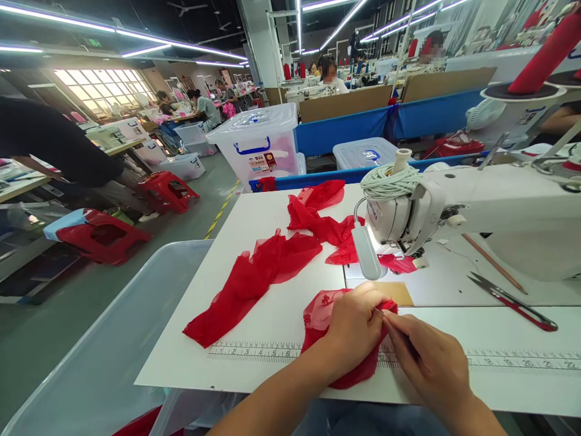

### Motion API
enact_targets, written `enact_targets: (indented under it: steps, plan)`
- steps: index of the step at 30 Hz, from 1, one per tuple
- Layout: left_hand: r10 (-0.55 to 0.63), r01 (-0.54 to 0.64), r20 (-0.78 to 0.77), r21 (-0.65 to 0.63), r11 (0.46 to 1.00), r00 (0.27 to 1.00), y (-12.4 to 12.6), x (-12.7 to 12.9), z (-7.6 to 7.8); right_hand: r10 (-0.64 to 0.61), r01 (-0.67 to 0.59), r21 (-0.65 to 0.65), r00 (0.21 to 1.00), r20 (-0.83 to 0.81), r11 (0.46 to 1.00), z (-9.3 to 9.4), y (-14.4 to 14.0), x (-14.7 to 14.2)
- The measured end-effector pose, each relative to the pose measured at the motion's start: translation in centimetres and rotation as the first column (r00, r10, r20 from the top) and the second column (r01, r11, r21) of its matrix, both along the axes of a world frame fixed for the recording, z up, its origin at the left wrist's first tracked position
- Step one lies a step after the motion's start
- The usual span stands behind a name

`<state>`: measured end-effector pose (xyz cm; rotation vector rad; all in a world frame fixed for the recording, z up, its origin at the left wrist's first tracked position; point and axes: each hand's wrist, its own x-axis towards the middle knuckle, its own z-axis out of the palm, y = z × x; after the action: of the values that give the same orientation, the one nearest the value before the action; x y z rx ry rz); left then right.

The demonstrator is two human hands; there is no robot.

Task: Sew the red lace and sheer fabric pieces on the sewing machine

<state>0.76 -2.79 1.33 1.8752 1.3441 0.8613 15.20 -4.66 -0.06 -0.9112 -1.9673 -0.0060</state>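
Note:
My left hand [356, 324] is closed on a piece of red lace fabric [320, 315], gathering it near the table's front edge. My right hand [431, 357] pinches the fabric's upper right edge, its fingertips meeting those of my left hand. Something thin and pale shows between the fingertips, too small to name. The sewing machine [454, 200] stands just beyond my hands, with red fabric [394, 263] under its head. A strip of sheer red fabric [254, 284] lies to the left, and another crumpled red piece [318, 212] trails toward the machine.
Small scissors [512, 300] and a brown pencil [494, 263] lie at the right. A printed ruler [254, 351] runs along the table's front. A clear plastic bin [113, 339] stands at the left, a lidded box [263, 145] behind. People work farther off.

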Motion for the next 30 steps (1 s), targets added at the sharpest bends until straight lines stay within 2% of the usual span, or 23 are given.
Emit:
enact_targets:
  steps: [5,7,11,13,18,22,25,30]
  plan:
    - [-0.015,0.015,-0.031,0.016,1.0,0.999,0.0,0.2,-0.4,0.035,-0.035,-0.033,0.999,-0.002,0.999,-0.2,-0.6,0.3]
    - [-0.02,0.02,-0.008,0.025,0.999,1.0,0.0,0.2,-0.4,0.013,-0.014,-0.071,1.0,-0.022,0.997,-0.2,-0.6,0.3]
    - [-0.116,0.108,0.159,0.056,0.993,0.98,-0.1,0.1,0.0,-0.204,0.187,-0.15,0.973,-0.111,0.971,0.2,0.0,0.3]
    - [-0.149,0.142,0.206,0.049,0.989,0.967,-0.2,0.1,0.3,-0.25,0.228,-0.176,0.962,-0.11,0.958,0.4,0.4,0.4]
    - [-0.089,0.092,0.125,-0.019,0.996,0.988,-0.4,0.1,0.6,-0.21,0.203,-0.137,0.977,-0.04,0.97,0.8,0.9,0.9]
    - [-0.082,0.081,0.043,0.023,0.996,0.996,-0.4,-0.1,0.4,-0.159,0.16,-0.035,0.987,0.03,0.986,0.6,0.7,0.6]
    - [-0.084,0.083,0.025,0.046,0.996,0.996,-0.5,-0.1,0.3,-0.084,0.082,0.042,0.995,0.056,0.996,0.2,0.3,0.2]
    - [-0.083,0.082,0.02,0.036,0.996,0.996,-0.6,0.0,-0.1,-0.003,-0.006,0.083,0.994,0.105,0.997,-0.4,-0.6,-0.1]
